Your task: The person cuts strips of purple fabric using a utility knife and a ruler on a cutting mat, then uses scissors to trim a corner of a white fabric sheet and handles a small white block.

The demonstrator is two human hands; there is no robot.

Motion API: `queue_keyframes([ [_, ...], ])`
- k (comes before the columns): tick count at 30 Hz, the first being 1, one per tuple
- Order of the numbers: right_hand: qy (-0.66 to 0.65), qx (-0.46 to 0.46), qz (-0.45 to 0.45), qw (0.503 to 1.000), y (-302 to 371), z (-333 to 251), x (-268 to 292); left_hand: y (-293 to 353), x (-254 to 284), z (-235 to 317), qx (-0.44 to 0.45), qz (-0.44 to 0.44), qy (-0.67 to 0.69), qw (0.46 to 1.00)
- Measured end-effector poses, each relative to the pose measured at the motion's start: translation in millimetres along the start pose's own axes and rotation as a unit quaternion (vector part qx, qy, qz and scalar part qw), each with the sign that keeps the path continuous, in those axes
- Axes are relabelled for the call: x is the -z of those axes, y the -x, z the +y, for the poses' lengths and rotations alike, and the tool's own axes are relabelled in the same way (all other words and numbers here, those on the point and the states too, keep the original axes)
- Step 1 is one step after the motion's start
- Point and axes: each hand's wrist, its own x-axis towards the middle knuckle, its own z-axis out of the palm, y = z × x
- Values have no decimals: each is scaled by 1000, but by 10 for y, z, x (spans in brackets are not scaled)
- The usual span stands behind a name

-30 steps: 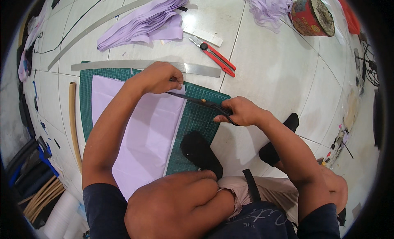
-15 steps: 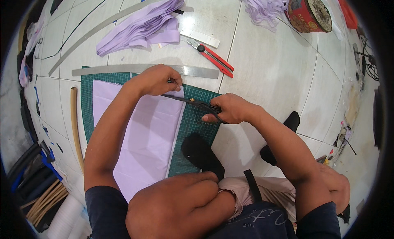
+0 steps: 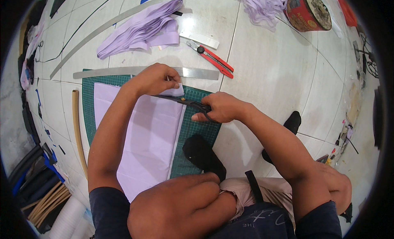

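A sheet of lilac fabric (image 3: 150, 132) lies over the green cutting mat (image 3: 195, 148) in front of me. My left hand (image 3: 158, 79) pinches its far edge, where a narrow strip lifts up near the corner. Black scissors (image 3: 184, 100) are in my right hand (image 3: 221, 107), fingers through the handles. Their blades reach leftward into the fabric just below my left hand; the blade tips are hidden under that hand and the cloth.
Beyond the mat lies a steel ruler (image 3: 201, 73), then a red utility knife (image 3: 215, 60). Bundled lilac strips (image 3: 139, 31) and a red can (image 3: 308, 12) sit farther off. A tan tube (image 3: 78, 128) lies left; my black-socked foot (image 3: 201, 155) rests on the mat.
The scissors and my right hand have moved left, with the blades farther into the fabric. The far strip now stands apart from the sheet at the corner. My left hand has barely shifted.
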Motion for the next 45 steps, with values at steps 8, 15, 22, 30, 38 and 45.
queue_keyframes([
  [8, -4, 22, 0, 1000, -79, -36, 17, 9, 18, -51, 18, 10, 41, 999],
  [15, -6, 46, 28, 999, -237, -30, -29, 45, 25, -61, 15, 34, 87, 996],
  [22, -2, 24, 2, 1000, -231, -182, 32, 70, 41, -59, 12, 42, 102, 994],
  [30, 45, 42, 106, 992, 27, 160, -29, 127, 73, 24, -18, 195, 138, 971],
  [38, 52, -203, 461, 862, 1089, 1291, 133, 38, -821, 698, -116, 258, 187, 941],
  [45, 10, -235, 499, 834, 958, 1490, 477, -271, -1784, 1076, -261, 274, 189, 906],
])
